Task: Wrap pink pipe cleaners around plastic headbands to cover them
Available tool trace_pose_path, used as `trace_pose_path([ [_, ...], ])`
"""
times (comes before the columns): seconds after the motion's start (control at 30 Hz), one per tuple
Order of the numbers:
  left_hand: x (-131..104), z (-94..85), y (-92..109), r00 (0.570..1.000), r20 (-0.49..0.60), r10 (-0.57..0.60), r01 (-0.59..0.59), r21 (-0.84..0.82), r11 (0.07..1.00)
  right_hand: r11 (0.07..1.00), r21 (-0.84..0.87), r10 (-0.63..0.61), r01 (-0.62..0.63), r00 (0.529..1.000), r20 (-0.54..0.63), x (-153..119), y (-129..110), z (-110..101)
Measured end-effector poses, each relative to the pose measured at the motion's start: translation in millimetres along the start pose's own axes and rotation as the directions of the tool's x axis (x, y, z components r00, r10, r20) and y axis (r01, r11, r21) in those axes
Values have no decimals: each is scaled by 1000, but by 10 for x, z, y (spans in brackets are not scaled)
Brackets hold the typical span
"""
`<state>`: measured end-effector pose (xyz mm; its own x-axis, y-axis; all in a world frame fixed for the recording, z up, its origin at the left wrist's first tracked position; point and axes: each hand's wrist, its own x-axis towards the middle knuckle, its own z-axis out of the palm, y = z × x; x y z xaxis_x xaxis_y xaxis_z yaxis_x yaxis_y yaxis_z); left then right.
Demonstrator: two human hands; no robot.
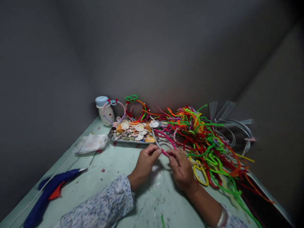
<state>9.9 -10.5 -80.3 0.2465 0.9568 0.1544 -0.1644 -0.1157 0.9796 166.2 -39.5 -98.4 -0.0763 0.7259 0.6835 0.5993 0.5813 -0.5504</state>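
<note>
On the near left of the counter (118, 164), my blue glue gun (60, 179) is lying with its nozzle pointing far and right. Beyond it a plastic packet (93, 143) is resting, and farther off a jar (108, 112) is standing beside the tray (130, 142). Shells (140, 127) are filling that tray, with fuzzy hoops (124, 108) standing at its far side.

My left hand (155, 151) is closing thumb and fingers in a pinch at the band (164, 153), which is sitting between my two hands. From the pinch its pale length is running far and slightly left, toward the tray; its pink-covered part is slanting near and right, into my right hand (168, 154). That hand is pinching the pink part, so it is the nearer one to it, the left gripping just beside.

Right of my hands, pipe cleaners (197, 125) are heaping up, and clear strips (243, 126) are lying at the far right.
</note>
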Motion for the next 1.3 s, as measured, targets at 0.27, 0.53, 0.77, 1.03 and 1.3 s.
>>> trace_pose_path([
  [0.27,23,6,-50,995,-25,-94,90,-150,985,999,-5,-37,37,999,-11,14,-3,20],
  [0.53,-1,37,-13,995,-32,-92,86,-148,985,991,-81,-117,105,980,-161,-13,4,52],
  [0.77,-5,27,49,996,9,-91,91,-104,990,984,-102,-162,146,971,-178,-18,19,45],
  [1.03,8,21,85,999,2,-50,50,-51,997,981,-138,-160,139,976,-149,-11,18,56],
  [1.3,18,1,52,1000,3,-27,27,-11,1000,981,-127,-155,147,986,-61,11,28,57],
])
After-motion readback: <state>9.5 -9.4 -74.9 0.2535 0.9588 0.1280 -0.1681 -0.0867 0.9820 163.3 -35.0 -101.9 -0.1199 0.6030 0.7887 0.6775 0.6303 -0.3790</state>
